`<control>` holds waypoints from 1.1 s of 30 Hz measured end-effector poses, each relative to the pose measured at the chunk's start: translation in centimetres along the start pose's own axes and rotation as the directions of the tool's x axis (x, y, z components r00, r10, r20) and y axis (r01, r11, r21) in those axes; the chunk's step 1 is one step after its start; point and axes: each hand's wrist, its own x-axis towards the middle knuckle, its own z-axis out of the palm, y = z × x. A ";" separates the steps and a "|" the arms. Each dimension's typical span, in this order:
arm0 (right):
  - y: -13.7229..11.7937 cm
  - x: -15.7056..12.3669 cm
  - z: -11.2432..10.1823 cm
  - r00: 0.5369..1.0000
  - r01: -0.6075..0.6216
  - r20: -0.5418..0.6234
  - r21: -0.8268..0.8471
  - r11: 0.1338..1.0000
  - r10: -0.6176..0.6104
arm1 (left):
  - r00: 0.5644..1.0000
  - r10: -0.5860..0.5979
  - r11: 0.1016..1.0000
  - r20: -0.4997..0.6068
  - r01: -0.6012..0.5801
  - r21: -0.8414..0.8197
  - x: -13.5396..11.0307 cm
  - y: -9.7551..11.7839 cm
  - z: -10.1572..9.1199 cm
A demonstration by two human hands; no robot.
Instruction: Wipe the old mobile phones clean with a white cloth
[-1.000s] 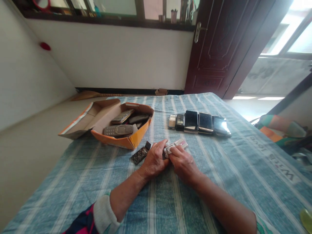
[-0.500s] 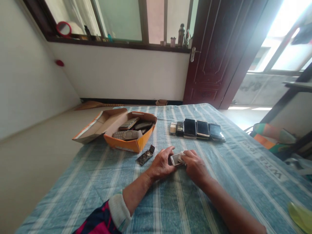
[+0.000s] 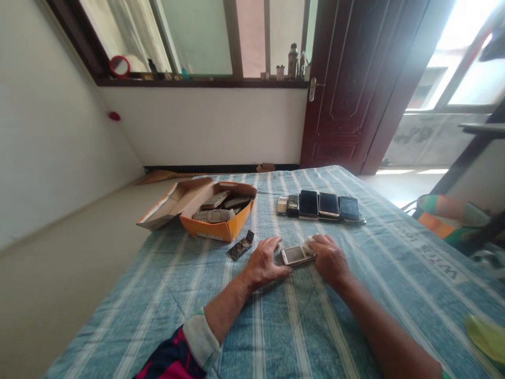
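A small light-coloured mobile phone with a grey screen lies low over the bed cover in front of me. My left hand curls round its left end, thumb on the near side and fingers on the far side. A crumpled white wipe, cloth or tissue is pinched in my right hand and pressed on the phone's right end. To the left of my left hand lies a bare circuit board, bent up at one end.
An open orange cardboard box at the left holds several old phones. Beyond my hands, several phones stand in a row, among them a black smartphone. The striped blue cover spreads beneath everything. A dark red door stands behind.
My right hand has slid the white wipe rightward along the phone, uncovering more of its screen. My left hand still frames the left end. The view has shifted slightly.
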 end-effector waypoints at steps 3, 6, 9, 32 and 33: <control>1.2 0.1 -0.1 0.993 -0.114 0.031 0.046 0.992 0.113 | 0.995 -0.098 0.986 -0.037 0.102 0.132 -0.1 0.2 -0.3; 1.6 0.1 0.2 0.983 -0.173 0.071 0.089 0.981 0.167 | 0.989 -0.142 0.966 -0.036 0.146 0.213 0.1 0.5 -0.4; 1.5 0.2 0.5 0.977 -0.200 0.101 0.127 0.972 0.188 | 0.986 -0.163 0.957 -0.024 0.164 0.241 0.2 0.7 -0.3; 0.9 0.2 1.0 0.974 -0.221 0.011 0.272 0.937 0.226 | 0.968 -0.232 0.963 0.101 0.213 0.168 0.2 2.4 -0.8; 0.9 0.2 1.0 0.973 -0.224 0.018 0.278 0.934 0.229 | 0.966 -0.234 0.964 0.107 0.216 0.158 0.3 2.4 -0.8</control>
